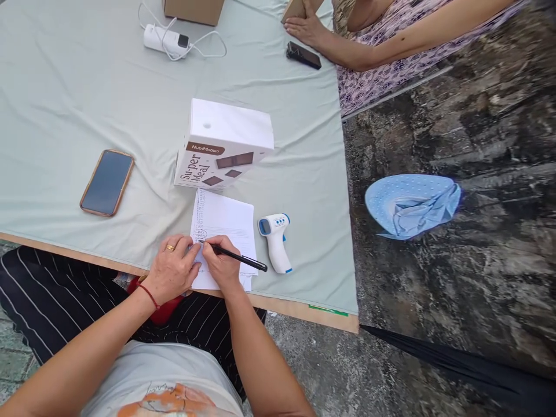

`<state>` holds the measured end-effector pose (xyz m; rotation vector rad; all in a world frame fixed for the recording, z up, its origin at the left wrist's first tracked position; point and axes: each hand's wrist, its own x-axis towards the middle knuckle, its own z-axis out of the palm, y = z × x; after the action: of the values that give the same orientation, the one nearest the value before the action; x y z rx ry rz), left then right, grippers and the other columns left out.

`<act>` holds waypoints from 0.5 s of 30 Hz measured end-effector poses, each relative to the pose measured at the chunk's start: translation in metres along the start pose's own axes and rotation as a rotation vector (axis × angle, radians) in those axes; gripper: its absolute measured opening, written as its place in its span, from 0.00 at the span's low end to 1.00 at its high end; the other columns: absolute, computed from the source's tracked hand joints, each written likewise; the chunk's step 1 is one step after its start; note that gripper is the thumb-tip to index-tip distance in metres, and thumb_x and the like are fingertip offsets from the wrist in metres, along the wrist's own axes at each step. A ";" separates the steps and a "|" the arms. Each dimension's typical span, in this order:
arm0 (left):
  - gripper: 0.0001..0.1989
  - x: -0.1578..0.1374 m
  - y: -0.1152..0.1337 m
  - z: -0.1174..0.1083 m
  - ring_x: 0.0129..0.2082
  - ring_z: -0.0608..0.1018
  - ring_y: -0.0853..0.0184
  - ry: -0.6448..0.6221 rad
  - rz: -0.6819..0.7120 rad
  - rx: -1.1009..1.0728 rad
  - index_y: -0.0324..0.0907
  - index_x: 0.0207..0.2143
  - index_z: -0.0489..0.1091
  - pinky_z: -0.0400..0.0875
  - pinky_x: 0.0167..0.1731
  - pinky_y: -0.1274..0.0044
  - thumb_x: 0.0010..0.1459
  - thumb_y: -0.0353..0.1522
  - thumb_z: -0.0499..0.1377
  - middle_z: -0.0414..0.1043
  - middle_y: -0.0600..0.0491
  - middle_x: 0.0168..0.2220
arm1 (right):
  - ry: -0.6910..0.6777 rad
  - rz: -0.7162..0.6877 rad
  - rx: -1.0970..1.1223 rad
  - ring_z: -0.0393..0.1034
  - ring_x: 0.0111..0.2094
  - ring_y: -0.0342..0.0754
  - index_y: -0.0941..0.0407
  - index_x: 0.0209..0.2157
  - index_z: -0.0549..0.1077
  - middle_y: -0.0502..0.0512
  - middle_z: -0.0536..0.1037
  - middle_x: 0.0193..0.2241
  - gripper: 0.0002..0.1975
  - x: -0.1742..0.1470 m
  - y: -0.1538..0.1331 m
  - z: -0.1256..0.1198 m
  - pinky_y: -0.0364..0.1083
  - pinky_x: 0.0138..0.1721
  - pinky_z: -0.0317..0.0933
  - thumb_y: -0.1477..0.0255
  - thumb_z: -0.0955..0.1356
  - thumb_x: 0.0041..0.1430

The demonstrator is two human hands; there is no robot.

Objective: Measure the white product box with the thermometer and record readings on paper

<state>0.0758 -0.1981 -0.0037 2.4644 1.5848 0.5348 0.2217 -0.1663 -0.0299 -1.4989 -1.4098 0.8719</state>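
Note:
My right hand (223,266) is closed round a black pen (243,259), its tip down on the written part of a white paper sheet (230,217). Beside it, my left hand (174,263) rests at the left edge of the sheet. Its fingers are slightly bent and the thumb stands apart, with nothing held in it. Handwriting runs along the sheet's left side, and another sheet shows beneath. Just right of the paper lies a white and blue infrared thermometer (275,240). A white box (230,127) lettered "Super Meal" stands behind the paper.
Left on the cloth-covered table (47,145) lies a phone (107,182). Farther back are a white device with a cable (167,40), a cardboard box (194,8) and a black device (303,55). Another person's hand (308,29) touches a box there. A blue hat (412,205) lies right of the table.

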 end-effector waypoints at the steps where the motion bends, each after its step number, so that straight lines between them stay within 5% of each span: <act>1: 0.16 0.000 0.000 0.000 0.52 0.71 0.53 0.006 0.003 0.008 0.40 0.52 0.70 0.67 0.51 0.61 0.63 0.33 0.55 0.71 0.43 0.47 | -0.004 -0.001 0.004 0.67 0.24 0.44 0.53 0.25 0.70 0.47 0.74 0.21 0.07 0.000 0.000 0.000 0.45 0.30 0.64 0.65 0.66 0.52; 15: 0.16 0.000 -0.001 0.001 0.52 0.70 0.53 0.016 0.008 -0.011 0.40 0.51 0.69 0.67 0.51 0.61 0.62 0.33 0.56 0.70 0.42 0.47 | -0.010 -0.016 -0.003 0.67 0.24 0.43 0.54 0.25 0.70 0.46 0.74 0.21 0.06 0.001 -0.001 0.000 0.45 0.31 0.64 0.66 0.66 0.51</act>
<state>0.0756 -0.1977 -0.0050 2.4659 1.5747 0.5646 0.2214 -0.1658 -0.0291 -1.4853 -1.4296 0.8687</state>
